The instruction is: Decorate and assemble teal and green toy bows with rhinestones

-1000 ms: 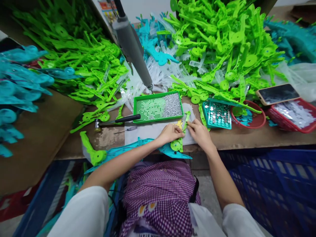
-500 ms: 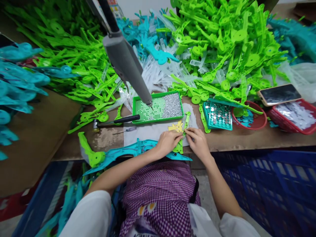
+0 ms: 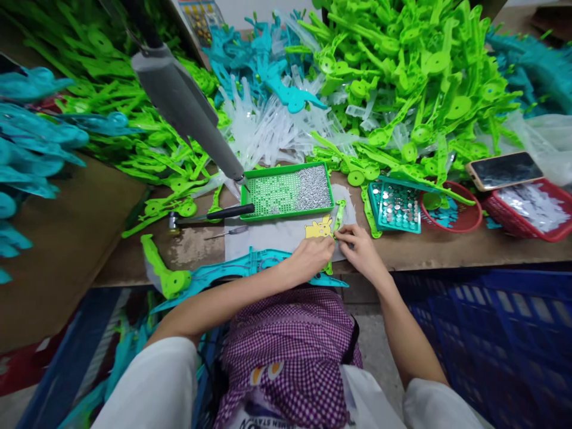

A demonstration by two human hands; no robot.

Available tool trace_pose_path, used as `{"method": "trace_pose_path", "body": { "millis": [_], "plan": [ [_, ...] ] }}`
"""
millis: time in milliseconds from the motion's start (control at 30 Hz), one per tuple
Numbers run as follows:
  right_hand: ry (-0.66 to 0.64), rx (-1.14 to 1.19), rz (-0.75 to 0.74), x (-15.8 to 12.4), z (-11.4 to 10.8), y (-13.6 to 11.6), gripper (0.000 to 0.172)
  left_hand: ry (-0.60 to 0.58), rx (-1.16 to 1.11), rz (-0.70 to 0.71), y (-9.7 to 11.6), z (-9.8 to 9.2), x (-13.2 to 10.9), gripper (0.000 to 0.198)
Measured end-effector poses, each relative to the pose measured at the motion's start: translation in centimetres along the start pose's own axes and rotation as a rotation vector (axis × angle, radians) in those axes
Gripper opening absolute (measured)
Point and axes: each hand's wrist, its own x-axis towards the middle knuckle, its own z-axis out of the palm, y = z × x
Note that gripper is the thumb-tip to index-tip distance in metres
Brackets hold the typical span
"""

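My left hand (image 3: 314, 255) is closed at the near edge of the table, fingers pressed on a slim lime-green plastic part (image 3: 339, 213). Opposite it, my right hand (image 3: 360, 252) pinches at the same part with thumb and forefinger, the fingertips of both hands almost touching. Whatever small piece may lie between the fingertips is too small to make out. Under my left forearm lies a long turquoise plastic part (image 3: 223, 271). A grey cloth with a yellow cartoon figure (image 3: 319, 227) is spread beneath the hands.
A grey electric screwdriver (image 3: 192, 116) hangs over a green screw tray (image 3: 286, 215). A hammer (image 3: 210, 215) and small screwdriver (image 3: 227, 232) lie left. Right are a teal tray (image 3: 395, 229), red baskets (image 3: 476, 223) and a phone (image 3: 507, 171). Green parts (image 3: 402, 65) pile behind.
The hanging electric screwdriver has swung left and up, away from the tray's middle. My left hand has turned slightly, its fingers curling more over the green part; my right hand stays close by.
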Motion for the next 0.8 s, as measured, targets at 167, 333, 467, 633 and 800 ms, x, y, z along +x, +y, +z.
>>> {"method": "trace_pose_path", "body": {
  "millis": [167,333,467,633,800],
  "plan": [
    [0.045,0.063,0.053,0.2,0.6,0.6,0.029,0.128,-0.248,-0.156,-2.2,1.3,-1.4,0.024],
    [0.062,0.066,0.080,0.3,0.9,0.3,0.029,0.264,-0.205,-0.154,-0.7,1.9,-1.9,0.024],
    [0.088,0.011,0.138,0.4,0.9,-0.5,0.028,0.201,-0.001,-0.008,1.6,2.2,-1.7,0.023],
    [0.097,0.030,0.181,0.2,0.9,-1.3,0.022,0.227,-0.018,-0.014,2.0,2.8,-1.9,0.022],
    [0.131,0.008,0.234,0.1,1.1,-2.0,0.017,0.294,-0.101,-0.027,1.5,3.2,-1.9,0.021]
  ]
}}
